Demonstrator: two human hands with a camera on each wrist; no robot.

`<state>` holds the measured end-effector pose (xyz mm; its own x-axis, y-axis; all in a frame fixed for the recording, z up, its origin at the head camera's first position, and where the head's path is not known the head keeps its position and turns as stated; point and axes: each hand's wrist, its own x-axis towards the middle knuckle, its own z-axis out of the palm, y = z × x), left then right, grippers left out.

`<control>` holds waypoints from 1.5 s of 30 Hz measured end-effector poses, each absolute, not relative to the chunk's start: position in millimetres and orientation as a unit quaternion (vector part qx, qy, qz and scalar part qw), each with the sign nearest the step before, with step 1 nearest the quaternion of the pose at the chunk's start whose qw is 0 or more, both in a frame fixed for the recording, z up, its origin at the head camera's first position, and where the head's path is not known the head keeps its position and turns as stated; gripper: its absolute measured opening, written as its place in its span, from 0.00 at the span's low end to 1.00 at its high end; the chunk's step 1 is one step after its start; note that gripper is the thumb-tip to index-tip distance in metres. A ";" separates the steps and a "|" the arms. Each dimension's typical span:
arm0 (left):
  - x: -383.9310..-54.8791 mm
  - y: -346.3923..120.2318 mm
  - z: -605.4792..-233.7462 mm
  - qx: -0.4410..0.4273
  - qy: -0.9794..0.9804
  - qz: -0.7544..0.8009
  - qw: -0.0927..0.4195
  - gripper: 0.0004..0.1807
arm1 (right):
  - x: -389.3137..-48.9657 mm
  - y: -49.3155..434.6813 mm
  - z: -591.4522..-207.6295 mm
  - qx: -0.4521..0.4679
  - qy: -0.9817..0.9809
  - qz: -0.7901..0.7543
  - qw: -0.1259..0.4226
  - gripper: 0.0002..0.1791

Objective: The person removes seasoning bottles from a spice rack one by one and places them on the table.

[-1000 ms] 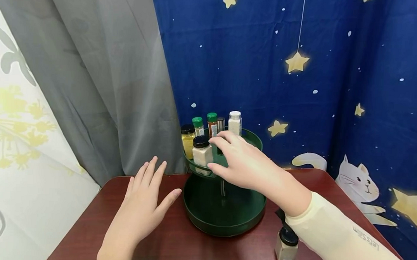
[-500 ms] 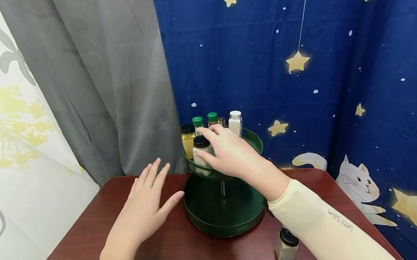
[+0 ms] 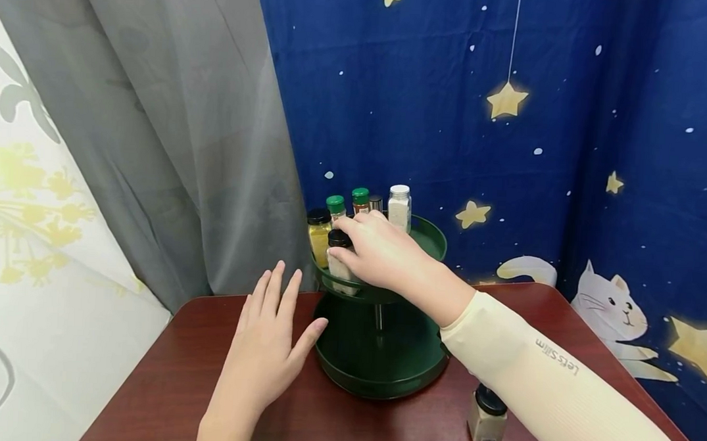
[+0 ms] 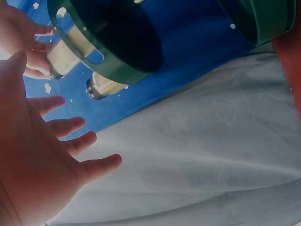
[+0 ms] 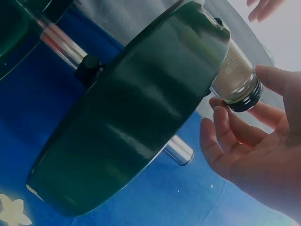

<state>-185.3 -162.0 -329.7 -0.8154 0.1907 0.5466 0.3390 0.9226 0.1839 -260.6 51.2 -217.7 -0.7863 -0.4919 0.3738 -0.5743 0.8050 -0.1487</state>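
My right hand [image 3: 382, 251] reaches onto the upper tier [image 3: 428, 237] of a green two-tier turntable. Its thumb and fingers close round the black-lidded spice jar [image 3: 341, 267] near the top; the right wrist view shows the thumb against the lid [image 5: 247, 98]. The jar of pale powder stands upright on the tier. Left of the turntable, my left hand [image 3: 265, 348] hovers with straight, spread fingers and holds nothing. Beside the gripped jar stands a yellow spice jar [image 3: 319, 242]. Behind are green-capped jars [image 3: 335, 204], a dark-topped one and a white-capped jar [image 3: 399, 208].
The lower tier [image 3: 377, 363] of the turntable has a raised rim. Another black-lidded jar [image 3: 487, 420] stands on the red-brown table [image 3: 333, 423], close to my right sleeve. Grey and blue curtains [image 3: 424, 105] hang behind the table.
My right hand has moved left and closed round the black-lidded jar, after hovering beside it. My left hand has shifted slightly right, still with spread fingers.
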 end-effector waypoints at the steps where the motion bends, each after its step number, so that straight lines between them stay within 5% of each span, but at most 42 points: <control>1: -185.9 -161.5 -330.7 -0.141 -0.941 -0.137 0.274 0.44 | -261.1 50.7 -217.7 0.285 -0.936 0.129 0.160 0.27; 32: -184.0 -152.5 -327.9 -0.164 -0.939 -0.137 0.269 0.45 | -259.6 64.5 -208.5 0.296 -0.918 0.191 0.180 0.25; 45: -175.5 -139.4 -330.5 -0.188 -0.936 -0.135 0.266 0.45 | -226.5 95.3 -192.8 0.245 -0.905 0.267 0.221 0.29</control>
